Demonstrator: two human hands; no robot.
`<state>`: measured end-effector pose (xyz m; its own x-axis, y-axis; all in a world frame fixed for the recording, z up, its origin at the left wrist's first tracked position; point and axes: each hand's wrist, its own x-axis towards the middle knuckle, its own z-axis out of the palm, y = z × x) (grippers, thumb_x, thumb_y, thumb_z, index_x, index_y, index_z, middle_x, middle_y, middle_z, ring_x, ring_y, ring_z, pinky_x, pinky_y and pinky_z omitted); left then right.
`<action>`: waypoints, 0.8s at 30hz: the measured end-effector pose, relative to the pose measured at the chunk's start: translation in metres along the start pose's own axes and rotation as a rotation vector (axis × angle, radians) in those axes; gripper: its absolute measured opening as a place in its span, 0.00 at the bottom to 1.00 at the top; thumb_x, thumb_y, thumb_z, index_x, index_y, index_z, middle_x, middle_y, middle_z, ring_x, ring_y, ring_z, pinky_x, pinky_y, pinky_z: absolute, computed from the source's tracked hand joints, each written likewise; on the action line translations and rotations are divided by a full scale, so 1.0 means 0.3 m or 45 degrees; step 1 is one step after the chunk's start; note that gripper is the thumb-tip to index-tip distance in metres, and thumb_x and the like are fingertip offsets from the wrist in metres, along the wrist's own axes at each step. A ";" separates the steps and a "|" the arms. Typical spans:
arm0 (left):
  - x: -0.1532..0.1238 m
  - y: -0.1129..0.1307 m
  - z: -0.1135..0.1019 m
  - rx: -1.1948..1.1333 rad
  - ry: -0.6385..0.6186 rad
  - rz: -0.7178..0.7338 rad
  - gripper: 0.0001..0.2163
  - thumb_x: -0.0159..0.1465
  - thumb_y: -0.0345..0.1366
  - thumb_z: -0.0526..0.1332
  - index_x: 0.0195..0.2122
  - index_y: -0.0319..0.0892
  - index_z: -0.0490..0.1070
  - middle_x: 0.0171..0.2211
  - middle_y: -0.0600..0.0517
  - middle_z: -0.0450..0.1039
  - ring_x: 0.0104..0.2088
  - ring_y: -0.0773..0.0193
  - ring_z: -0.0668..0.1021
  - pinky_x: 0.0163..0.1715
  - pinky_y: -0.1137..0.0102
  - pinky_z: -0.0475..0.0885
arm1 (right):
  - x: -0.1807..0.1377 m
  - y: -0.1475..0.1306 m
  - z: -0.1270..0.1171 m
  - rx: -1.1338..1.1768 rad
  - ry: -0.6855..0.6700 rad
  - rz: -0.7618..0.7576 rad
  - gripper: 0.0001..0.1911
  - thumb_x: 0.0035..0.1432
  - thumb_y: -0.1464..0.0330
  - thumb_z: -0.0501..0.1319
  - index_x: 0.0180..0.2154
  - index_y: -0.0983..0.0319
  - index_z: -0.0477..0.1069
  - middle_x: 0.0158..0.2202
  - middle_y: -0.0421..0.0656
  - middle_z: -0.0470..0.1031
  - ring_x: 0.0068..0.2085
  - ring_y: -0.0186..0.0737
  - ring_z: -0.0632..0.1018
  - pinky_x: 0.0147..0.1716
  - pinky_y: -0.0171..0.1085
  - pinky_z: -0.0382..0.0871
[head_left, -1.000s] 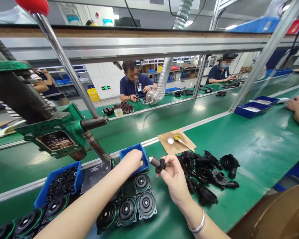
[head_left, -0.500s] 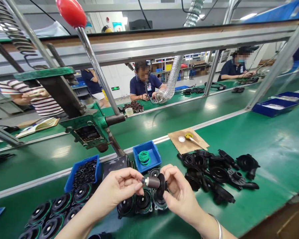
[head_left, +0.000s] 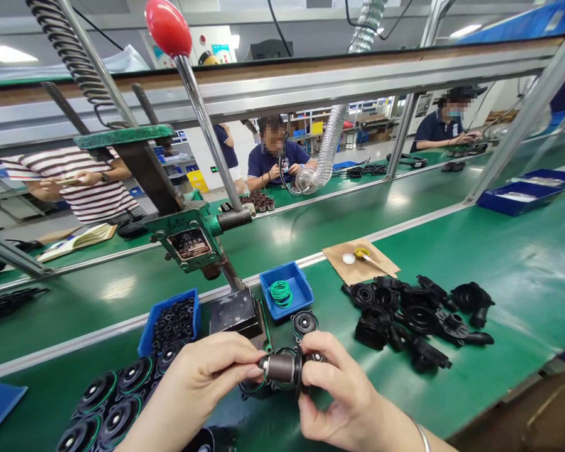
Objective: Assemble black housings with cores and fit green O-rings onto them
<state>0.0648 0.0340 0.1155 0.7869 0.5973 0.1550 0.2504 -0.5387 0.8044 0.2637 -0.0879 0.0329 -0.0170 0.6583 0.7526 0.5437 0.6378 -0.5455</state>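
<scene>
My right hand (head_left: 341, 389) grips a pump rotor (head_left: 281, 368) by its black disc; its dark brown cylinder points left. At the cylinder's pale tip, my left hand (head_left: 207, 370) pinches a small black ring, mostly hidden by the fingertips. Below and behind the rotor stand round black pump housings, partly covered by my hands; one housing (head_left: 305, 322) shows above the right hand. More housings with green rings (head_left: 117, 419) are grouped to the left of my left forearm.
A lever press (head_left: 193, 242) with a red knob stands ahead. Beside it are a blue bin of black rings (head_left: 194, 314) and a blue bin with green rings (head_left: 306, 292). Black pump covers (head_left: 419, 320) lie right, below cardboard (head_left: 334, 263) with a small yellow pot. Co-workers sit opposite.
Both hands and the rotor have moved slightly lower in view. The left fingertips now press against the rotor's tip, covering the black ring more. The view has shifted, moving the press rightward.
</scene>
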 end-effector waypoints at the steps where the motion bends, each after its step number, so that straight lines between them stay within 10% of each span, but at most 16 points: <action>1: -0.009 0.005 -0.007 0.033 0.019 0.040 0.05 0.62 0.39 0.67 0.32 0.51 0.85 0.31 0.48 0.82 0.31 0.57 0.82 0.33 0.73 0.77 | 0.003 -0.009 0.007 0.040 0.026 0.029 0.27 0.44 0.82 0.59 0.45 0.55 0.63 0.43 0.46 0.64 0.40 0.41 0.72 0.38 0.38 0.75; 9: -0.067 -0.023 0.050 -0.274 0.270 -0.078 0.03 0.60 0.38 0.70 0.30 0.49 0.84 0.31 0.47 0.80 0.31 0.58 0.81 0.31 0.73 0.77 | -0.002 -0.046 0.108 0.513 0.242 0.430 0.15 0.48 0.77 0.58 0.37 0.56 0.60 0.38 0.42 0.63 0.39 0.40 0.70 0.36 0.36 0.69; 13: -0.109 -0.068 0.120 -0.620 0.526 -0.161 0.03 0.58 0.38 0.72 0.30 0.48 0.83 0.35 0.49 0.78 0.32 0.62 0.80 0.32 0.74 0.77 | -0.006 -0.048 0.134 0.459 0.279 0.409 0.16 0.48 0.77 0.58 0.38 0.55 0.59 0.38 0.42 0.62 0.39 0.40 0.69 0.36 0.36 0.69; 20: -0.169 -0.065 0.053 -0.327 0.351 -0.154 0.05 0.61 0.37 0.70 0.28 0.45 0.81 0.33 0.47 0.77 0.35 0.58 0.79 0.34 0.72 0.76 | -0.012 -0.053 0.134 0.084 0.175 0.006 0.21 0.46 0.79 0.58 0.43 0.58 0.60 0.40 0.45 0.63 0.38 0.40 0.72 0.37 0.38 0.72; 24: -0.170 -0.068 0.088 -0.660 0.464 -0.233 0.04 0.59 0.38 0.72 0.31 0.44 0.82 0.37 0.46 0.77 0.29 0.62 0.78 0.31 0.71 0.76 | -0.006 -0.064 0.162 0.172 0.255 0.172 0.18 0.47 0.78 0.59 0.40 0.57 0.60 0.38 0.44 0.64 0.37 0.41 0.71 0.34 0.38 0.72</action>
<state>0.0344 -0.0012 0.0761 0.4933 0.8640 0.1005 -0.0137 -0.1078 0.9941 0.2125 -0.0819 0.0242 0.2215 0.6576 0.7201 0.4129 0.6058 -0.6801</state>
